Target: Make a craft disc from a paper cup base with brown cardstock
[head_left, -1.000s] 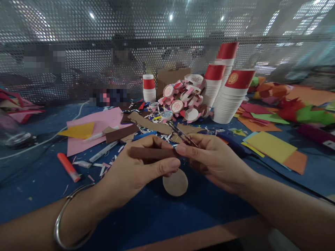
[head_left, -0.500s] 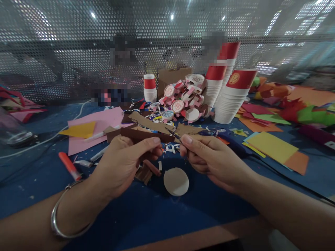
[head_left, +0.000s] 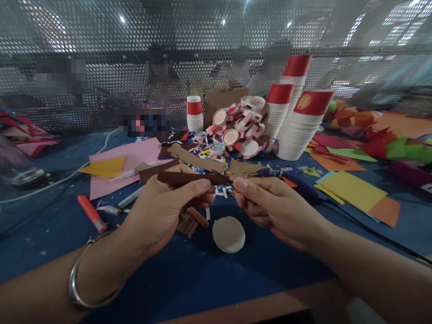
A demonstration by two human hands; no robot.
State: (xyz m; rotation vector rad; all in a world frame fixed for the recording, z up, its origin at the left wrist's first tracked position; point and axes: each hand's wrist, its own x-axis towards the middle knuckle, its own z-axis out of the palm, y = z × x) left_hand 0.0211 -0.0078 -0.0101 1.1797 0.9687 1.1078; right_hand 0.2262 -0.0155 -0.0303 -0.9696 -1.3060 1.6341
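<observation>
My left hand (head_left: 168,202), with a silver bangle at the wrist, pinches a dark brown strip of card (head_left: 178,178) between thumb and fingers. My right hand (head_left: 270,198) is closed around small dark scissors (head_left: 222,176); their thin blades point left at the strip's right end, and the handles are hidden in the fingers. Below the hands, a round pale cardboard disc (head_left: 228,235) lies flat on the blue table. Brown corrugated scraps (head_left: 187,224) sit beside it, close under my left hand.
Behind the hands are a heap of decorated paper discs (head_left: 236,128) and tall stacks of red-and-white paper cups (head_left: 297,130). Pink paper (head_left: 135,155) and a red glue stick or marker (head_left: 92,213) lie left. Coloured paper (head_left: 354,191) and a black cable (head_left: 367,231) are right.
The scissor blades have come onto the right end of the brown strip, which has tilted up and shifted slightly right. The disc and scraps stay in place.
</observation>
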